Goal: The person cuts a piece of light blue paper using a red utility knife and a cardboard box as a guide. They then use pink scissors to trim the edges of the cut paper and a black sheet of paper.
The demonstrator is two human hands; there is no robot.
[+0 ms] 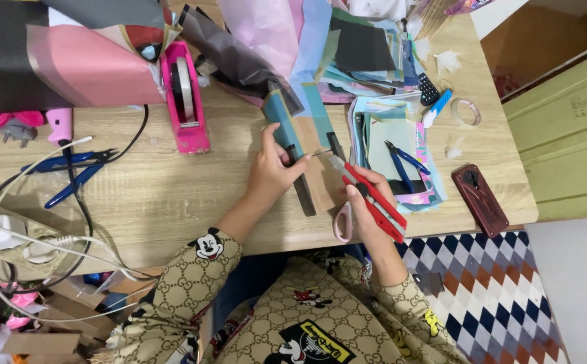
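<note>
Near the front edge of the wooden counter (172, 195), the left hand (266, 172) pins down a strip of coloured paper (300, 145), fingers pressed on it with the thumb sticking up along its left side, so it's holding the paper flat rather than gripping it. That strip is long and narrow, running from the pile at the back toward the person, tilted a bit so the near end sits further right; it's blue and tan up top with a dark grey band along the near end, which pokes out just below the fingertips. The right hand (367, 202) is clenched around a red utility knife (371, 195), plus a pair of pink-handled scissors (342, 221) hanging off the lower fingers. The knife's long axis goes diagonally, butt end down-right past the wrist, thin blade pointing up-left and meeting the paper just right of the left fingers. Can't tell if the tip is actually biting in or just resting. Around that: a pink tape dispenser (184, 98) standing well left of the strip, blue-handled pliers (71, 172) further left by a black cord, small blue cutters (401, 162) on a sheet of pale paper to the right, a dark red phone (480, 200) near the right edge, and a messy heap of coloured sheets (354, 54) across the back.
</note>
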